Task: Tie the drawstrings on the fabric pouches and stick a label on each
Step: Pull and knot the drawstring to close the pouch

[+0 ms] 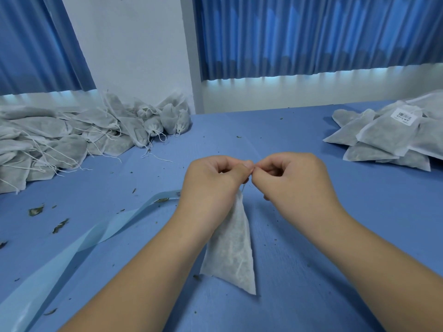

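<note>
Both hands, left (211, 180) and right (293, 178), pinch the drawstring (242, 188) with curled fingers, the pouch (231, 248) hanging onto the blue table (311, 236), curtains (311, 32) behind

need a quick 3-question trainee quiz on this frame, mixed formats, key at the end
1. True or false: the left hand and right hand lie flat on the table.
2. Where is the pile of pouches whose top one shows a barcode label? A) far left B) far right C) under the hands
3. Fill in: the long pale strip lies to the ___ of the pouch being tied.

Key: 1 false, both hands pinch the drawstring at the pouch's neck. 2 B. 3 left.
</note>
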Demonstrator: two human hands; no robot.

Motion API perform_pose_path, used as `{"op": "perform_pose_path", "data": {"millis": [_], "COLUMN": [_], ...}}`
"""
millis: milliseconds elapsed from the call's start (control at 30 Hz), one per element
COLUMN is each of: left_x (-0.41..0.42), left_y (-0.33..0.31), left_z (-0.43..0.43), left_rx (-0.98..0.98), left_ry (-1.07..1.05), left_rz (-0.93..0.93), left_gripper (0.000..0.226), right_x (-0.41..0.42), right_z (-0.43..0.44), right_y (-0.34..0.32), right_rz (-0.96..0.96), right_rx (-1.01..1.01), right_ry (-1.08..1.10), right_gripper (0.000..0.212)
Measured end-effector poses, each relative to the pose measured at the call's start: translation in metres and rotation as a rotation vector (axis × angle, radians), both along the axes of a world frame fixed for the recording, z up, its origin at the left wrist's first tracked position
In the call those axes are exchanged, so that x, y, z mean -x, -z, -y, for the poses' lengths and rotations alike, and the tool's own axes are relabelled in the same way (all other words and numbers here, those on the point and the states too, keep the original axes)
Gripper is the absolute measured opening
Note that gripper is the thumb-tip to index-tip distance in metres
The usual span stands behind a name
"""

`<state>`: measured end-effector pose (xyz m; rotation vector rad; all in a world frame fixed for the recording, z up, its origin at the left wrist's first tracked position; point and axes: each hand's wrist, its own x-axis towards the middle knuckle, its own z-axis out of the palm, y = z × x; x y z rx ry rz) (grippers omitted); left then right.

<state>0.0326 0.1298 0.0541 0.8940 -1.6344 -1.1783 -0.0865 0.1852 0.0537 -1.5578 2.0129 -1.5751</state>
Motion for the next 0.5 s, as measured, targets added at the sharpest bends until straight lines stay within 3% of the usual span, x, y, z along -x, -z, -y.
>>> {"op": "perform_pose_path", "data": {"millis": [267, 500], "left_x": [0.000, -0.010], "left_y": [-0.002, -0.008], "left_z": [-0.001, 0.010], "left_rx": [-0.038, -0.063], "left_ry": [0.018, -0.068], "left_rz": [-0.012, -0.024], "left_gripper": [0.018, 0.023], "right_x": [0.002, 0.015], "right_z": [0.000, -0.002], "right_y": [-0.004, -0.017], "right_rz": [0.034, 0.412], "right_rx": [0.054, 0.101], "right_ry": [-0.007, -0.169], "right_gripper": [0.016, 0.010]}}
